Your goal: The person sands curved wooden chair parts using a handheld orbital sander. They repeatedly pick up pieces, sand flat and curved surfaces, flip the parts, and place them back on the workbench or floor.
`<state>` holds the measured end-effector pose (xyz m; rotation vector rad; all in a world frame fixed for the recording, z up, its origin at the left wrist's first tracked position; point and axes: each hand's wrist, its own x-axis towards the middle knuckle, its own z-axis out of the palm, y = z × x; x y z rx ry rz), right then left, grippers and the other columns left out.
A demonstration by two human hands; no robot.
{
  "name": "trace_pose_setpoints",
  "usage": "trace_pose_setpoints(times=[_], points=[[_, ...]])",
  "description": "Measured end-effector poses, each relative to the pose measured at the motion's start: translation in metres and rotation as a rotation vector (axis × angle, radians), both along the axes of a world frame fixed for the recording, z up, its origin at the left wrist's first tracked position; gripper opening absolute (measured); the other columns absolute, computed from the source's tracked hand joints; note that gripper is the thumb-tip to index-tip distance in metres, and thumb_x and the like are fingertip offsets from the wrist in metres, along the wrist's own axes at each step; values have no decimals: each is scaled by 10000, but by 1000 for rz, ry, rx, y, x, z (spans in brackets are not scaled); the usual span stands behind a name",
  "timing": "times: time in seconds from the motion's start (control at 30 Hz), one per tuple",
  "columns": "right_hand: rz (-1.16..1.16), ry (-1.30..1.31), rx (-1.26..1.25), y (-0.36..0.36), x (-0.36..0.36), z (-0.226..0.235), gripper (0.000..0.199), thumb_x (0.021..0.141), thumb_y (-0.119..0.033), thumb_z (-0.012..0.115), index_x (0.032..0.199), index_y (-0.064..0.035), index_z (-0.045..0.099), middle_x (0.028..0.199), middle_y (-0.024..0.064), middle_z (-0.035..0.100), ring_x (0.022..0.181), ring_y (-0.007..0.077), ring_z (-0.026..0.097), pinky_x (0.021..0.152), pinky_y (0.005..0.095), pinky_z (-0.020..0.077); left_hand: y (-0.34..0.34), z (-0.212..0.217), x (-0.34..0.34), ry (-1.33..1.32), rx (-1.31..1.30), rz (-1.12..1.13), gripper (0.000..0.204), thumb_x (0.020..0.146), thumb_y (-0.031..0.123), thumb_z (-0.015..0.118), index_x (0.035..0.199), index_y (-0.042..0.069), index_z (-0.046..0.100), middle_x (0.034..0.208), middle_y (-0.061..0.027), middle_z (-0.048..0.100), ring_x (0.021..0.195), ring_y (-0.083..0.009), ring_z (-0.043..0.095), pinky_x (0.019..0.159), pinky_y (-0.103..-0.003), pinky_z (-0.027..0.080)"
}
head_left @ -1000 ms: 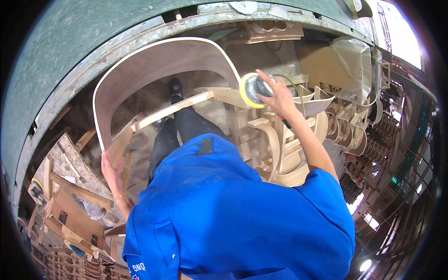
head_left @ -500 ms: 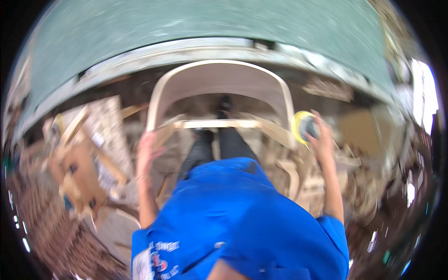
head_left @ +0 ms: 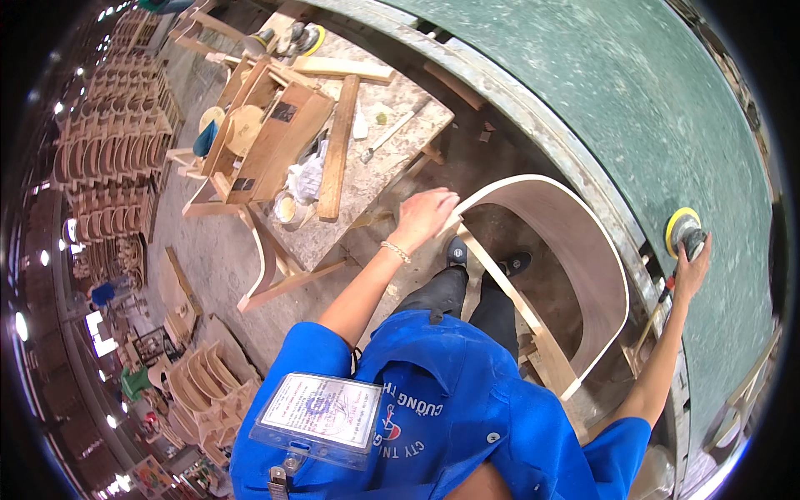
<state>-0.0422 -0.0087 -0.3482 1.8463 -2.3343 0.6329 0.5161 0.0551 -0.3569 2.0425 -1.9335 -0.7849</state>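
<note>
A curved wooden chair frame (head_left: 602, 242), a wide U-shaped band joined by a straight crossbar (head_left: 511, 287), stands tilted beside my legs. My left hand (head_left: 425, 215) is closed at its upper left end, the fingers reaching over the edge. Out to the right, my right hand (head_left: 694, 265) grips a round sander (head_left: 683, 232) with a yellow pad. The sander is over the green bench top, its pad turned toward the left; whether it touches the surface I cannot tell. A hose with a red fitting (head_left: 667, 287) trails from it toward the bench edge.
The large green bench (head_left: 617, 92) runs along the right. At the left, a low worktable (head_left: 400, 167) carries a wooden toolbox (head_left: 279, 142), wood strips, a brush and another yellow-padded sander (head_left: 310, 40). Stacks of curved wooden parts (head_left: 112, 158) stand farther left.
My view has turned, so the bench now lies to the right. The sander has gone from beside the frame's right end to over the bench. My left hand stays at the frame's end.
</note>
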Motion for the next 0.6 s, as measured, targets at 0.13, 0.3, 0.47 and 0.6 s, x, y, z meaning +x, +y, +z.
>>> trace_pose_setpoints(times=[0.13, 0.3, 0.47, 0.6], points=[[-75, 367, 7, -29, 10, -6, 670, 819, -242, 661, 1420, -183, 368, 1271, 247, 505, 1173, 392, 485, 963, 457, 402, -1, -21, 74, -79, -255, 298, 263, 867, 259, 561, 1023, 73, 663, 1058, -129, 632, 960, -290, 597, 823, -418, 466], [408, -16, 11, -13, 131, 1, 496, 825, -109, 629, 1304, -67, 511, 1279, 204, 518, 1217, 366, 456, 1030, 436, 343, -45, -32, 123, -268, -383, 214, 281, 840, 201, 605, 1101, 102, 640, 1058, -91, 605, 1001, -290, 545, 877, -398, 441], [562, -261, 191, 19, 242, 23, 459, 826, -50, 608, 1277, -106, 545, 1228, 177, 541, 1171, 330, 509, 991, 387, 399, -103, -50, 121, -486, -245, 101, 241, 843, 183, 583, 1058, 74, 575, 992, -132, 627, 961, -315, 590, 796, -421, 468], [564, -326, 247, 37, 276, 39, 487, 803, 16, 582, 1274, -103, 545, 1189, 161, 552, 1126, 326, 535, 969, 375, 421, -104, -24, 116, -242, -19, 326, 312, 843, 244, 583, 1085, 60, 513, 930, -167, 654, 859, -344, 640, 730, -458, 486]])
